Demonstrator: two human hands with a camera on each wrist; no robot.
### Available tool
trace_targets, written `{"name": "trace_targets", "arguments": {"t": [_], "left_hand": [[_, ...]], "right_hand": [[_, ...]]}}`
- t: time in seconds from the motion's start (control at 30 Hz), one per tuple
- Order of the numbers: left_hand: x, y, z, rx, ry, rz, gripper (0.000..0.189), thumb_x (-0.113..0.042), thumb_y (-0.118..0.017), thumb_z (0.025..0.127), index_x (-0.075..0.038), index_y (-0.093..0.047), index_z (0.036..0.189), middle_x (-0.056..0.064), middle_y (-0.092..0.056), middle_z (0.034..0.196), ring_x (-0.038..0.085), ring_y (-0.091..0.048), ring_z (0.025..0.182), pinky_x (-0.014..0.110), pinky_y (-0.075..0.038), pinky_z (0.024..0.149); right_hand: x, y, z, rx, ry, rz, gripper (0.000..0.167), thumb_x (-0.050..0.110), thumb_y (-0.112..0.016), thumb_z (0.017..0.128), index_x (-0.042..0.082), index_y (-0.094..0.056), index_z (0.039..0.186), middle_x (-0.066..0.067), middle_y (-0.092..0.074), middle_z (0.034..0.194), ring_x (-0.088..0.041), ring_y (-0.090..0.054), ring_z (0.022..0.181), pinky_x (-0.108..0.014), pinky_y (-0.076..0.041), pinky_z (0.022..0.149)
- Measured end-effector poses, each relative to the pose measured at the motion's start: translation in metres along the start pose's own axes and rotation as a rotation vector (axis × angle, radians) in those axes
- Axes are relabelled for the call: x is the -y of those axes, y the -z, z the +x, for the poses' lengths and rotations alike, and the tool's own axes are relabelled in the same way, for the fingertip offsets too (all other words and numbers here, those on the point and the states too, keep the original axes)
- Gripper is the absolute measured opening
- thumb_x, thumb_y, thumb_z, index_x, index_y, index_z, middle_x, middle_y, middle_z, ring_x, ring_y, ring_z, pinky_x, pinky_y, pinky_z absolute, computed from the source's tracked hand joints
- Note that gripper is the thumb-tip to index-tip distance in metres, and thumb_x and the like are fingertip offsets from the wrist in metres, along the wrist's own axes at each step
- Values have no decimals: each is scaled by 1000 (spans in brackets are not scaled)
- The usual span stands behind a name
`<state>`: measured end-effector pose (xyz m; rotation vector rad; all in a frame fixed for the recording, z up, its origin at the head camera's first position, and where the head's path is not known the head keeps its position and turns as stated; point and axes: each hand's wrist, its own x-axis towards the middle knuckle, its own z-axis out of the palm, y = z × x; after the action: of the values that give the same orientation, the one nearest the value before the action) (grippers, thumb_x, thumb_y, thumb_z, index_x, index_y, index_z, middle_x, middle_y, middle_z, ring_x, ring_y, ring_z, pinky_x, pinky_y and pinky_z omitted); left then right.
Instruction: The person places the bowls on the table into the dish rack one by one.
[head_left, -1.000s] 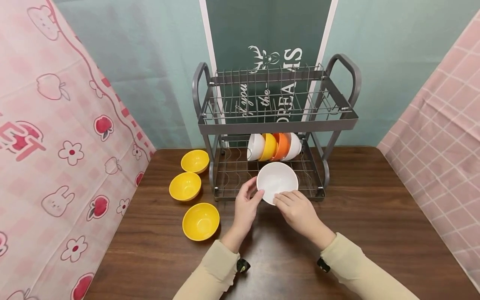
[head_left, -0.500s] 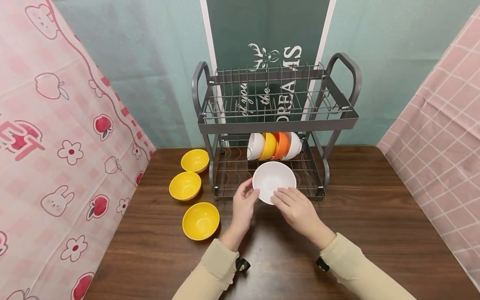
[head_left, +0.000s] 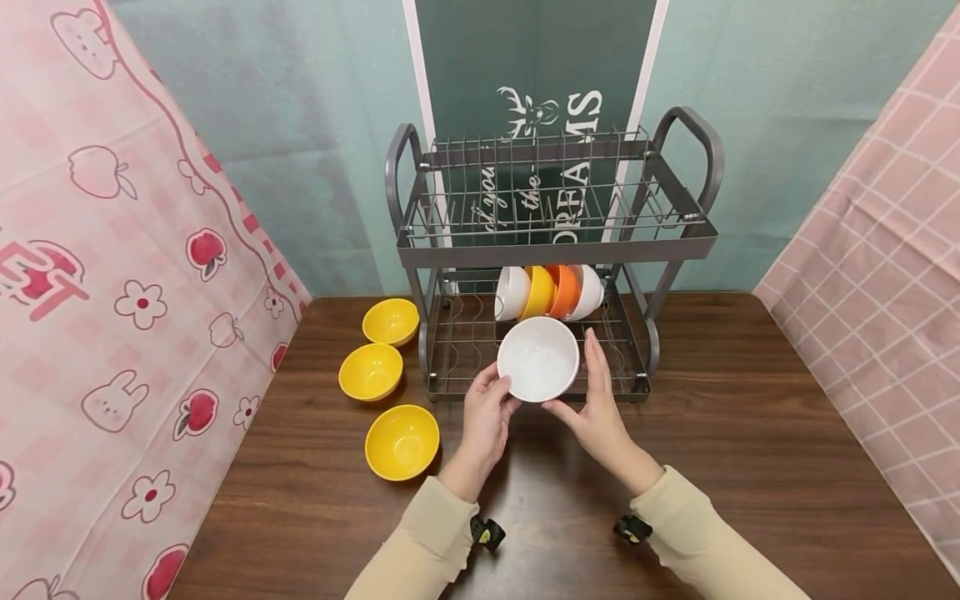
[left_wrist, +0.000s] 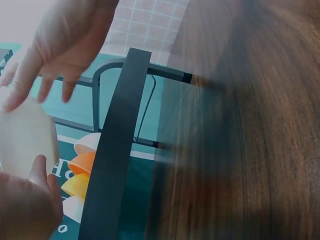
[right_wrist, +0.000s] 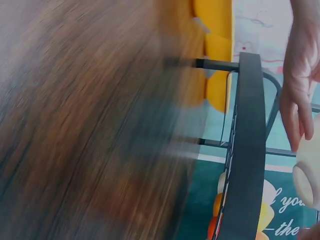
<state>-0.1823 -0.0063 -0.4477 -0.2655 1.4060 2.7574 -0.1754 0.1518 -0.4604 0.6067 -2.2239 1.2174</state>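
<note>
While the bowl [head_left: 538, 360] is held up before the rack [head_left: 555, 253], tilted with its mouth toward the near side, the left hand [head_left: 483, 421] pinches its near left rim, thumb over the edge and fingers behind. The right hand [head_left: 600, 421] is not grasping: its fingers stand extended by the right side, its thumb at the near rim, and whether that thumb bears any weight I cannot tell. In the head view the bowl overlaps the near edge of the lower shelf [head_left: 468, 385], near the four nested bowls [head_left: 538, 293] standing on edge farther back; three yellow bowls [head_left: 371, 372] sit on the desk [head_left: 735, 467] to the left. The bowl looks like thin, smooth plastic or melamine, so I judge it light and stiff, unlikely to bend under a pinch, though a hard knock against the wire might chip it. Its glossy curved wall would probably slide under flat fingers, so the rim is the surer hold, with thumb inside and fingers outside. The small foot [right_wrist: 303, 185] seen in the right wrist view should give fingertips a second catch from beneath, and a grip on opposite sides would best check any swivel.
</note>
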Motion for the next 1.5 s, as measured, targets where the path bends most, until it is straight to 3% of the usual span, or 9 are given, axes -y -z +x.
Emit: {"name": "trace_targets", "arguments": {"t": [0.13, 0.3, 0.57, 0.8, 1.0, 1.17, 1.27, 1.4, 1.5], "left_hand": [[3, 2, -1, 48, 29, -23, 37, 2, -45, 90, 11, -41, 125, 5, -59, 99, 9, -61, 83, 20, -54, 71], [4, 5, -1, 103, 61, 2, 37, 1, -43, 92, 12, -39, 127, 6, -58, 102, 8, -61, 86, 20, -54, 75], [7, 11, 1, 199, 98, 128, 40, -1, -40, 96, 11, -36, 134, 25, -49, 130, 6, -58, 96, 20, -51, 86], [6, 13, 1, 210, 86, 219, 42, -5, -38, 96, 11, -34, 135, 27, -47, 132, 6, -58, 95, 19, -50, 84], [-3, 18, 1, 178, 12, 344, 41, -8, -40, 96, 9, -39, 133, 27, -50, 130, 11, -59, 97, 25, -51, 88], [-13, 33, 5, 144, -186, 605, 32, -8, -49, 94, 4, -52, 123, 21, -58, 121, 25, -61, 105, 28, -53, 86], [-19, 43, 7, 133, -374, 881, 24, -8, -54, 91, -1, -61, 113, 14, -64, 110, 25, -62, 100, 28, -54, 81], [-28, 56, 9, 146, -615, 1327, 16, -10, -59, 87, -8, -68, 101, 3, -67, 104, 20, -61, 99, 32, -50, 85], [-32, 64, 11, 176, -683, 1584, 17, -17, -62, 86, -13, -69, 101, -1, -67, 107, 19, -60, 104, 35, -47, 93]], "right_hand": [[3, 0, 1, 73, -116, 140, 104, 21, -77, 72, 12, -8, 149, -12, -12, 155, -6, -16, 138, -6, -18, 106], [11, 1, 6, 117, -197, 191, 111, -4, -78, 65, 13, -7, 150, -12, -11, 155, -19, -20, 136, -2, -26, 97], [41, 12, 19, 149, -194, 162, 101, -7, -76, 67, -2, -13, 146, -24, -13, 151, -35, -24, 133, -3, -32, 90], [52, 9, 24, 117, -151, 109, 93, -7, -77, 63, -7, -25, 141, -26, -24, 147, -33, -33, 127, -26, -49, 80], [41, -2, 25, 92, -156, 150, 97, -7, -79, 62, -2, -26, 142, -22, -23, 149, -30, -31, 130, -8, -37, 91], [23, -13, 28, 59, -130, 127, 101, -5, -81, 60, 8, -27, 145, -13, -23, 152, -27, -26, 137, -12, -26, 105], [18, -17, 31, 55, -118, 93, 100, -3, -80, 61, 11, -27, 145, -10, -23, 153, -26, -24, 139, -31, -29, 109], [14, -22, 35, 62, -111, 72, 97, -3, -77, 62, 10, -28, 145, -11, -22, 153, -27, -24, 139, -52, -33, 105], [12, -26, 37, 74, -114, 47, 94, -1, -76, 63, 10, -29, 144, -12, -23, 152, -30, -25, 138, -55, -35, 103]]}}
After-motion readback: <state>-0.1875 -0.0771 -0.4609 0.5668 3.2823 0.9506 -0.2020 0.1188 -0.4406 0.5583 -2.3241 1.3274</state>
